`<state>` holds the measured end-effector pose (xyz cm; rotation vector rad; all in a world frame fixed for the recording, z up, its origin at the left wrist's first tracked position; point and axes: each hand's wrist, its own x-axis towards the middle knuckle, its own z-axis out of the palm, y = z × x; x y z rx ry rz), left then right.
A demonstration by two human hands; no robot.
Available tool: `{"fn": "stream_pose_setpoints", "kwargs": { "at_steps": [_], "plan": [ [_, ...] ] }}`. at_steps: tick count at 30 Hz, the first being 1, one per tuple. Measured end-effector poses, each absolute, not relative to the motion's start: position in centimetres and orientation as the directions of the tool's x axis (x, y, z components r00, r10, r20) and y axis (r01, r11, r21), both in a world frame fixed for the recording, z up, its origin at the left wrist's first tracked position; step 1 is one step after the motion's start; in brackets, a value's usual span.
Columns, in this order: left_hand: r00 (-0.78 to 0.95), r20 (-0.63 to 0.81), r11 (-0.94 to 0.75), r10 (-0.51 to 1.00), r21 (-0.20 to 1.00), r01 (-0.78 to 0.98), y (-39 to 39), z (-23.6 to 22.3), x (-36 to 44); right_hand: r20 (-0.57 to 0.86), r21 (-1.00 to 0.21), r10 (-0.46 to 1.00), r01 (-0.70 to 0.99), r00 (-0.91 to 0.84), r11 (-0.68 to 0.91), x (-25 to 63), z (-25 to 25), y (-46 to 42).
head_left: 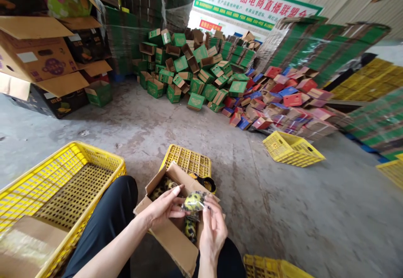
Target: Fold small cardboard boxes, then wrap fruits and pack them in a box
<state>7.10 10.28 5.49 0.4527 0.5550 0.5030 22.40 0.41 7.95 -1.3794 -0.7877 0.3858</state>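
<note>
Spotted fruit (194, 201) in clear plastic wrap, lower middle of the frame, is what I've got between both hands right now. Left hand (166, 204) has its fingers closed in on the left end of the wrap, and the right hand (214, 225) has the right end between thumb and fingers, so it's a light two-handed hold. Right below that I'm looking at an open carton (176, 244) with more wrapped pieces (190, 229) inside, kinda tilted. Just past it there's a black-and-yellow tool (206, 182), partly hidden, next to a yellow crate (187, 158). Bigger yellow basket (103, 160) sits lower left with some cardboard (28, 244) in it. Further out on the concrete floor (151, 123): a messy heap of green boxes (195, 97) upper middle, red and blue ones (292, 100) to the right, and a banner (252, 1) up top.
</note>
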Motion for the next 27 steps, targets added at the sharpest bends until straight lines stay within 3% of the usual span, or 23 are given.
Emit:
{"fn": "stream_pose_setpoints", "kwargs": {
  "at_steps": [4,10,16,21,27],
  "plan": [
    [0.709,-0.401,0.792,0.58,0.481,-0.376,10.6,5.3,7.5,0.311,-0.95,0.69,0.207,0.653,0.233,22.0,8.6,0.0],
    [0.717,-0.316,0.764,0.621,0.449,-0.464,10.6,5.3,7.1,0.335,-0.935,0.693,0.134,0.639,0.328,21.7,9.1,-0.1],
    [0.622,-0.24,0.634,0.745,0.547,-0.547,10.5,6.1,7.0,0.079,-0.948,0.76,-0.187,0.645,0.258,21.9,8.1,0.0],
    [0.574,-0.226,0.576,0.787,0.601,-0.554,10.5,6.1,7.2,-0.061,-0.966,0.648,-0.208,0.759,0.152,21.9,7.6,0.5],
    [0.597,-0.198,0.546,0.778,0.683,-0.485,10.5,5.6,7.0,-0.113,-0.952,0.703,-0.278,0.702,0.125,22.6,7.5,0.5]
  ]
}}
